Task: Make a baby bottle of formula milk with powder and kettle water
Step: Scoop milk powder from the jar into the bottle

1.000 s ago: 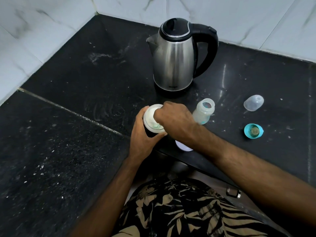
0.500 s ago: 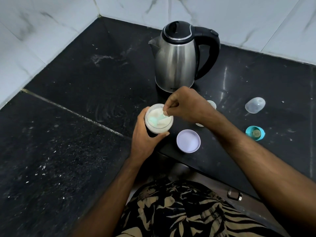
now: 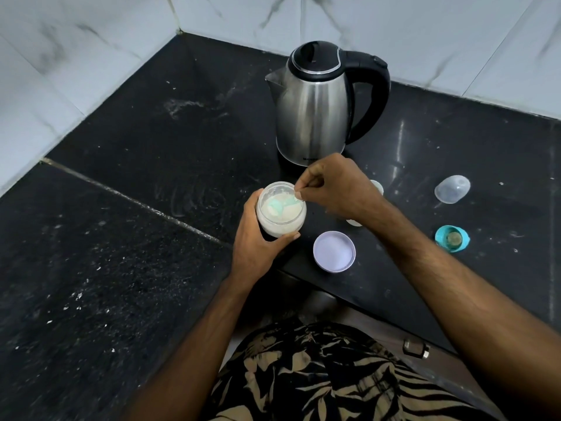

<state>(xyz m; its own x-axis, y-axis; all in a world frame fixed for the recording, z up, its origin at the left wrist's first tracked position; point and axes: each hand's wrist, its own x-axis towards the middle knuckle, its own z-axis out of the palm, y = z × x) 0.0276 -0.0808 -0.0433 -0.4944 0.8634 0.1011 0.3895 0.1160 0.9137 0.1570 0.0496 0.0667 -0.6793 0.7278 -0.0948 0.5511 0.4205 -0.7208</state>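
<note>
On the black stone desk [image 3: 127,268], toward its far edge near the tiled wall corner, a steel kettle [image 3: 315,117] stands upright with its black handle to the right. Near the front edge, the left hand [image 3: 258,247] grips an open powder jar [image 3: 280,212], fingers curled round its side. The right hand [image 3: 337,189] is over the jar's right rim, fingers pinched together on the handle of a teal scoop [image 3: 280,205] whose bowl lies in the powder. The jar's lid [image 3: 334,252] lies upturned just beside the jar, to its right. The baby bottle [image 3: 377,187] is mostly hidden behind the right hand. Toward the right edge lie a clear cap [image 3: 452,193] and, nearer the front, a teal teat ring [image 3: 452,238].
</note>
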